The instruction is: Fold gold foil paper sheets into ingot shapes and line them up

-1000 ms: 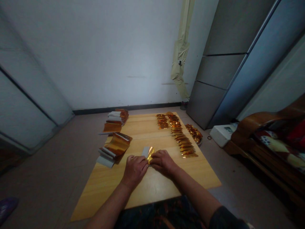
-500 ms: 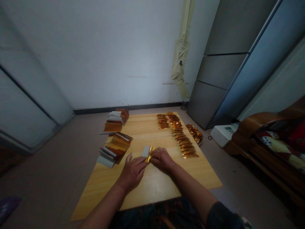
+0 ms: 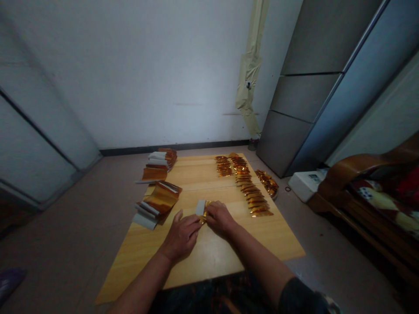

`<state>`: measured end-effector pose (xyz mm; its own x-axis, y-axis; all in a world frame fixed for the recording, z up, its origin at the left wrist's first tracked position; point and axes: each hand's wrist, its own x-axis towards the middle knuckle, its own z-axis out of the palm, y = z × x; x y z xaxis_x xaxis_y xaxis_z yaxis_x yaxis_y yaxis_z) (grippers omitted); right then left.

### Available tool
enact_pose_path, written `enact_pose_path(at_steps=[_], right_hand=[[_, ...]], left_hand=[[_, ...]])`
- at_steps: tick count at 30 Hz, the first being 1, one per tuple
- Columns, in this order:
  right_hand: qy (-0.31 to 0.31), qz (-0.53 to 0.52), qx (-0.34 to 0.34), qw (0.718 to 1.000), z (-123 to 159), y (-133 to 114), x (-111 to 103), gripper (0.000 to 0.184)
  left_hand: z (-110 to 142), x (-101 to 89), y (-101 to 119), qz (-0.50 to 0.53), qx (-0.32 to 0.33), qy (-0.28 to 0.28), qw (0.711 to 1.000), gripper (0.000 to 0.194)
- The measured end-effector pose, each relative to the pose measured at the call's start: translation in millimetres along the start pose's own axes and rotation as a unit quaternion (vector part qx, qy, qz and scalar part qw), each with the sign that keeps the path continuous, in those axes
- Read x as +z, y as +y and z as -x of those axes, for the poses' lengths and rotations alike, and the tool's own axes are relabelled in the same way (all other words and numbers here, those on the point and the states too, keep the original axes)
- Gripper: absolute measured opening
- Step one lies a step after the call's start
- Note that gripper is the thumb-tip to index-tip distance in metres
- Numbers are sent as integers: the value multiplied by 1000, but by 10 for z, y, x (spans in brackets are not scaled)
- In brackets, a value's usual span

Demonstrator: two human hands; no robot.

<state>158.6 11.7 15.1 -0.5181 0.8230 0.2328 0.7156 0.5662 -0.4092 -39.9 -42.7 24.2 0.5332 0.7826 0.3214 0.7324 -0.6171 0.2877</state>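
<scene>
Our left hand (image 3: 181,237) is sliding back, open, while our closed right hand (image 3: 220,219) is pressing the gold foil (image 3: 204,216) at its nine o'clock.

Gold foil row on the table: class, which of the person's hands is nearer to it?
Right. The right hand lies just left of the gold foil row, apart; the left hand lies farther left.

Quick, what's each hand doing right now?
Left hand: open, fingertips at the gold foil strip.
Right hand: closed over the strip, apparently holding it.
</scene>
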Motion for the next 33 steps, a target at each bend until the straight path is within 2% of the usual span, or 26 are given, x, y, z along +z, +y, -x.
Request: enact_pose_path(at_steps=[8,15,21,27,33], right_hand=[[-1,7,10,1000,-11,-10,20,9],[3,-2,11,1000,-13,-1,16,6],[-6,6,20,1000,-32,8,38,8],[-1,9,32,999,-52,13,58,9],[19,-31,27,999,-44,37,70,6]], left_hand=[[14,9,-10,4,-5,-4,1000,30],[45,25,-27,-13,13,-9,1000,45],[71,77,-60,-22,14,-4,1000,43],[53,49,-14,-22,7,1,1000,40],[54,48,30,-20,-7,10,1000,39]])
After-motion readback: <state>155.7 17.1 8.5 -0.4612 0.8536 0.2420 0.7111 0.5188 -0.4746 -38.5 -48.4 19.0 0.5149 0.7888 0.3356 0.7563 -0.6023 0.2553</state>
